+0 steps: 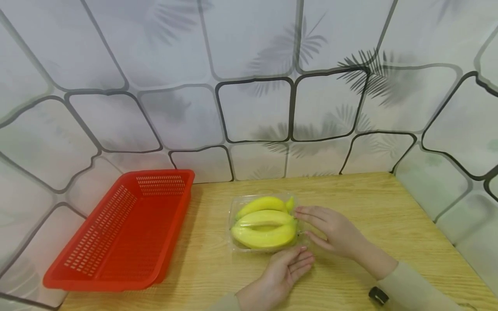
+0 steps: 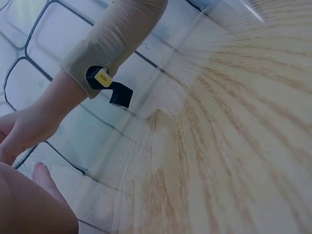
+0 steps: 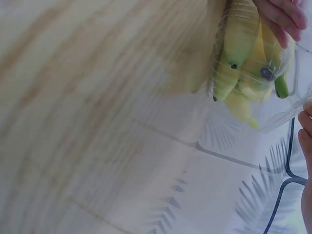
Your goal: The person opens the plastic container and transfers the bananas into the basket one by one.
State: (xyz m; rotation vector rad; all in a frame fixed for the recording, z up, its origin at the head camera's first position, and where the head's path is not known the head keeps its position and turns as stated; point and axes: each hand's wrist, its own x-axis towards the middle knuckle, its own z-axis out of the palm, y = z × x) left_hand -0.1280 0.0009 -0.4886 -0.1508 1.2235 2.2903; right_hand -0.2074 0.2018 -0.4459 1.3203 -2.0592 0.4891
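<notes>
A clear plastic box [image 1: 239,201] sits on the table with several yellow bananas [image 1: 264,235] inside. In the right wrist view the bananas [image 3: 241,44] show greenish, dark-tipped ends through the plastic. My left hand [image 1: 280,274] is at the box's front right corner, palm turned up and fingers loosely bent. At the right side of the box, my right hand [image 1: 332,229] reaches in with its fingers extended, fingertips right at the plastic edge. The left wrist view catches the right hand [image 2: 29,129] only in part, with the box out of sight.
A red plastic basket [image 1: 171,242] with slotted sides stands on the left of the wooden table [image 1: 350,190]. Patterned cloth walls [image 1: 256,112] close in the back and sides. A small black device [image 1: 378,296] is by the right sleeve.
</notes>
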